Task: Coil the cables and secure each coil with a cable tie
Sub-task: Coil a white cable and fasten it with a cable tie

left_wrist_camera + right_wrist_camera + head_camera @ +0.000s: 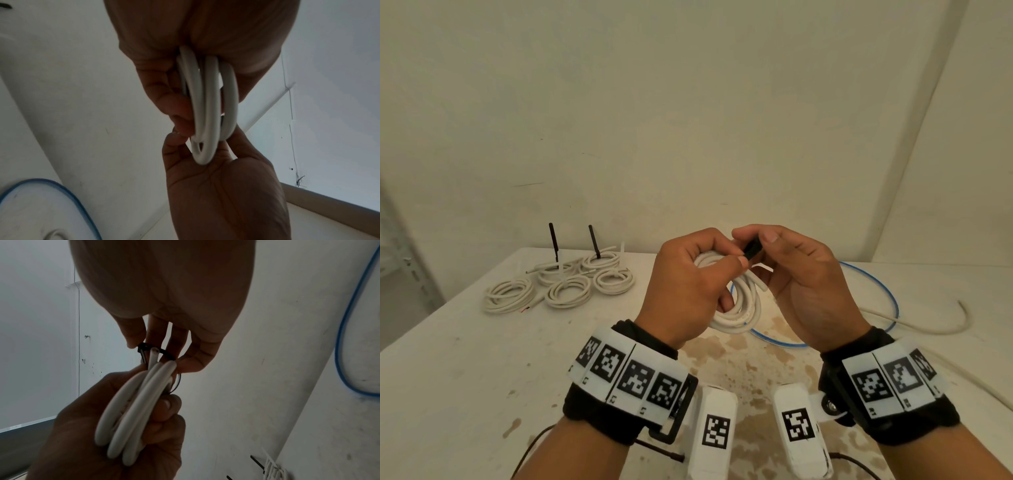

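A person's left hand (685,284) is gripping a coil of white cable (739,308) above a stained white table (448,377), fingers curled round the loops while the thumb is pressing against them from the front. The right hand (804,284) is meeting it from the other side, thumb and forefinger pinching a black cable tie (751,251) at the top of the coil. In the right wrist view the cable tie (156,352) is looping over the bunched strands of the coil (135,410), with one cut cable end poking up through the loop, and the other fingers (197,356) of the right hand are lying fairly straight behind it (whether the tie's tail is already through its head cannot be told from these views). The left wrist view is showing the coil (207,113) edge-on, three or four strands side by side, held between the two hands.

At the far left of the table, five finished coils (565,284) are lying close together, two of them with black tie tails (553,243) standing upright. A loose blue cable (887,291) is curving across the table behind the right hand, and a loose white cable (935,327) is trailing toward the right edge. Both wrists are wearing black bands with square black-and-white markers (633,373).
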